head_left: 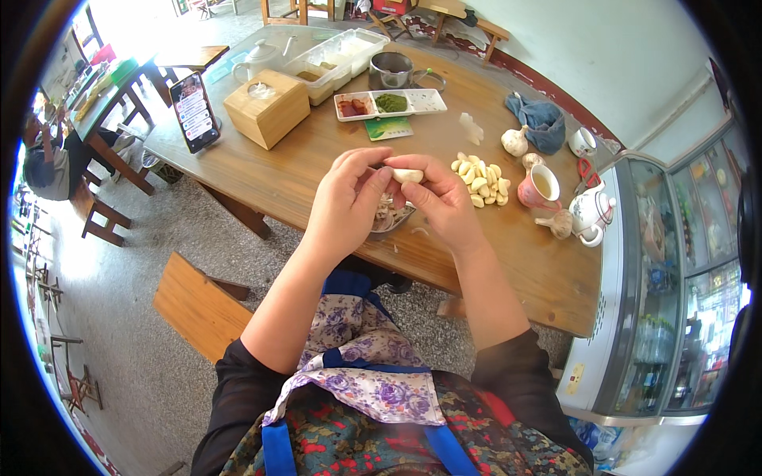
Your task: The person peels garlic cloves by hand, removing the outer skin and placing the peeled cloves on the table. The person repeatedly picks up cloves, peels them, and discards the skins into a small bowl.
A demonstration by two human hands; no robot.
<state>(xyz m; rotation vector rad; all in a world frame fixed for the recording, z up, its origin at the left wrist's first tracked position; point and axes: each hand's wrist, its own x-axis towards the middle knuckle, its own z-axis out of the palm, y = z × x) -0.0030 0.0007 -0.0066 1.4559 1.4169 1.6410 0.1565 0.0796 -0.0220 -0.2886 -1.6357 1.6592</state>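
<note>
A pale garlic clove (408, 175) is pinched between the fingertips of both my hands above the near edge of the table. My left hand (349, 190) closes on it from one side, and my right hand (441, 198) grips it from the other. Below them, partly hidden by my hands, is a bowl (392, 225) with garlic skins in it. Just right of my right hand lies a pile of peeled garlic cloves (481, 181). Whole garlic bulbs sit farther right, one (514, 142) by a blue cloth and another (559, 224) near the teapot.
On the wooden table (524, 270) stand a pink cup (539, 188), a white teapot (592, 213), a blue cloth (540, 123), a sauce tray (390, 104), a wooden tissue box (267, 109) and a phone (194, 112). A glass-fronted fridge (635, 301) adjoins its right end. A stool (198, 305) is at lower left.
</note>
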